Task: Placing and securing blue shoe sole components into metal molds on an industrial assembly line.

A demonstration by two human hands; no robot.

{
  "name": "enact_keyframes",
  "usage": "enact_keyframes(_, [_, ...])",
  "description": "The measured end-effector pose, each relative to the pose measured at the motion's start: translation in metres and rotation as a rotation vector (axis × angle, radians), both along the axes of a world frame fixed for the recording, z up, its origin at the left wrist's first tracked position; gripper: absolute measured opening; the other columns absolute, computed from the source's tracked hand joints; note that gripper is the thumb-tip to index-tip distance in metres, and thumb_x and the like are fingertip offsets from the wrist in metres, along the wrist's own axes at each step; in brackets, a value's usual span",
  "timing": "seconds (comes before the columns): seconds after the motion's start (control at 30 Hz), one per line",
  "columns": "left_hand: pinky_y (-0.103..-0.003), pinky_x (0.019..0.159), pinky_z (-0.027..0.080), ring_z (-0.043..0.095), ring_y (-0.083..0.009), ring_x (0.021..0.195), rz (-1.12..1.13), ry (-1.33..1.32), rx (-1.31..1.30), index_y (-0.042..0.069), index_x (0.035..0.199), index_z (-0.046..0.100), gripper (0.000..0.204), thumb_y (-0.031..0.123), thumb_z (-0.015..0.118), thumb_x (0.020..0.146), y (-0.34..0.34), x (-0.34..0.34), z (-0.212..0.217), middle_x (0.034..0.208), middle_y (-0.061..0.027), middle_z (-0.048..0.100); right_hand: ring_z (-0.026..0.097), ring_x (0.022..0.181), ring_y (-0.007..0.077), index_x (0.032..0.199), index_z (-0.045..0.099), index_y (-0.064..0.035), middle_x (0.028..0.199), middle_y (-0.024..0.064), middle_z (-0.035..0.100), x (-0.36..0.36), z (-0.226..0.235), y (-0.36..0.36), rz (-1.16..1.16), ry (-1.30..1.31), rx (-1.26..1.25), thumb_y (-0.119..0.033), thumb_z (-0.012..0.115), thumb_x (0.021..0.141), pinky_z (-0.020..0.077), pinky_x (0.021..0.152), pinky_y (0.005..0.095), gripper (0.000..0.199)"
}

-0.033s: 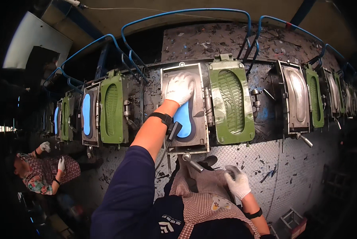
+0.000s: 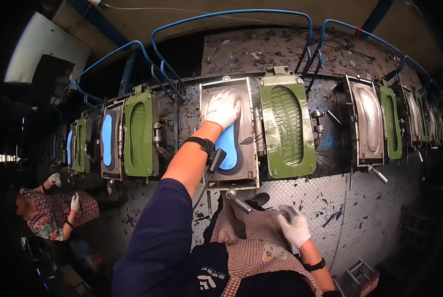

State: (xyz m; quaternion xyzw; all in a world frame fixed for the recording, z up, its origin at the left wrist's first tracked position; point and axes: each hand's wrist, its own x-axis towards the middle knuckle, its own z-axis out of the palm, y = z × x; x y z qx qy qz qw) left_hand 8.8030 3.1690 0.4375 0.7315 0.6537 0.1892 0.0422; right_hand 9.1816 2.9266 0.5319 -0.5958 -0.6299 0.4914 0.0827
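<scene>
My left hand [image 2: 223,108], in a white knit glove, lies flat over the upper part of a blue insole-shaped sheet [image 2: 228,157]. The sheet rests on the sole-shaped last of an opened metal mould [image 2: 244,175], and its heel end shows below my wrist. The glove hides its toe end. Hinged to this mould's right side is a green half [image 2: 286,129] with a ridged sole cavity. My right hand [image 2: 294,226], also gloved, hangs above the diamond-plate floor beside my checked apron [image 2: 253,247]. Its fingers are loosely bent and apart, with nothing seen in them.
To the left stands another open mould with a blue sheet [image 2: 107,141] and a green half [image 2: 138,136]. A bare metal mould [image 2: 369,119] is at right. Blue tube rails [image 2: 231,16] run behind. A handle [image 2: 239,202] juts toward me. A co-worker [image 2: 58,210] stands at far left.
</scene>
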Motion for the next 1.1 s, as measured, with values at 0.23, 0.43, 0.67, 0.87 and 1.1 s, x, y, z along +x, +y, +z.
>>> enact_keyframes(0.23, [-0.052,0.116,0.037,0.048,-0.0354,0.14,0.061,0.089,-0.147,0.007,0.134,0.06,0.044,0.034,0.052,0.099,-0.014,0.008,0.016,0.146,-0.0166,0.056,0.074,0.094,0.0307,0.119,0.069,0.0011,0.105,0.0194,0.074,0.027,0.012,0.02,0.009,-0.007,0.02,-0.018,0.068,0.094,0.0576,0.085,0.038,0.031])
enact_keyframes(0.43, [-0.056,0.127,0.021,0.028,-0.0465,0.153,0.225,0.016,-0.154,-0.001,0.152,0.044,0.063,0.027,0.06,0.098,-0.134,0.064,0.017,0.162,-0.0285,0.034,0.074,0.093,0.034,0.118,0.071,0.0005,0.107,0.021,0.074,0.053,-0.001,0.019,-0.037,0.012,0.013,-0.019,0.067,0.094,0.0574,0.085,0.0398,0.032])
enact_keyframes(0.67, [-0.052,0.122,0.032,0.041,-0.0439,0.145,0.256,-0.088,-0.171,0.001,0.143,0.054,0.05,0.024,0.06,0.099,-0.174,0.075,0.038,0.153,-0.0251,0.048,0.074,0.094,0.0323,0.117,0.071,-0.0023,0.102,0.0191,0.075,0.013,-0.033,0.054,0.275,0.132,-0.17,-0.035,0.058,0.102,0.0557,0.089,0.0395,0.039])
enact_keyframes(0.87, [-0.053,0.121,0.03,0.043,-0.0408,0.143,0.117,0.033,0.047,0.003,0.138,0.059,0.044,0.028,0.053,0.102,-0.065,0.04,0.006,0.15,-0.0221,0.051,0.065,0.062,0.0169,0.103,0.066,0.0015,0.082,0.0097,0.069,-0.13,-0.064,0.07,0.503,0.205,-1.016,-0.051,0.057,0.102,0.0562,0.056,0.0308,0.053])
enact_keyframes(1.1, [-0.062,0.116,0.032,0.048,-0.0446,0.137,0.053,0.166,0.09,0.0,0.132,0.063,0.046,0.029,0.062,0.097,-0.06,0.052,0.002,0.142,-0.0241,0.056,0.064,0.065,0.0171,0.104,0.056,-0.0027,0.076,0.0055,0.061,-0.173,-0.059,-0.021,-0.243,0.636,-0.971,-0.013,0.065,0.101,0.054,0.057,0.0323,0.015])
